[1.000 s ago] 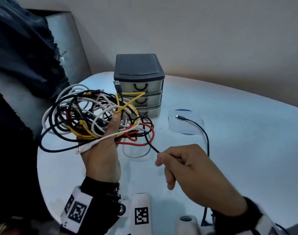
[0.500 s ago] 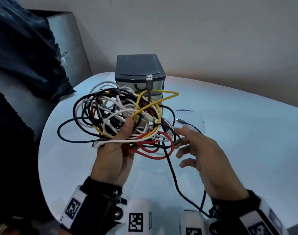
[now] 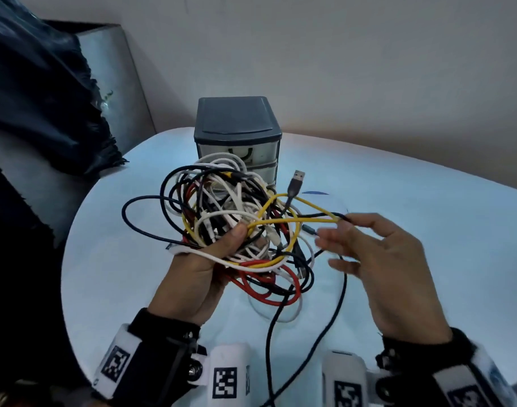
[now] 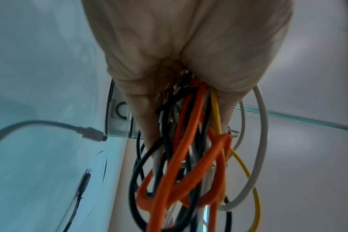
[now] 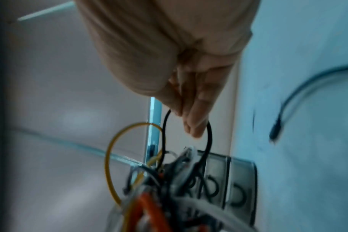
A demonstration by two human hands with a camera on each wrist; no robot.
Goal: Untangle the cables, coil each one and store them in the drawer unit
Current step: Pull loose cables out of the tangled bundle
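A tangle of cables, white, black, red and yellow, hangs above the white table, gripped in my left hand; the thumb presses on top of the bundle. In the left wrist view the cables run out between the curled fingers. My right hand is at the tangle's right side and pinches a black cable loop between thumb and fingertips, beside a yellow loop. A USB plug sticks up from the bundle. The grey drawer unit stands behind, drawers closed.
Two black strands hang from the tangle toward the near table edge. A loose black cable end lies on the table by the drawers. Dark cloth covers a grey seat left of the table. A wall stands close behind.
My right hand let go of the black strand it was pulling, reached to the tangle and now pinches a black loop. My left hand carried the tangle right, in front of the drawers.
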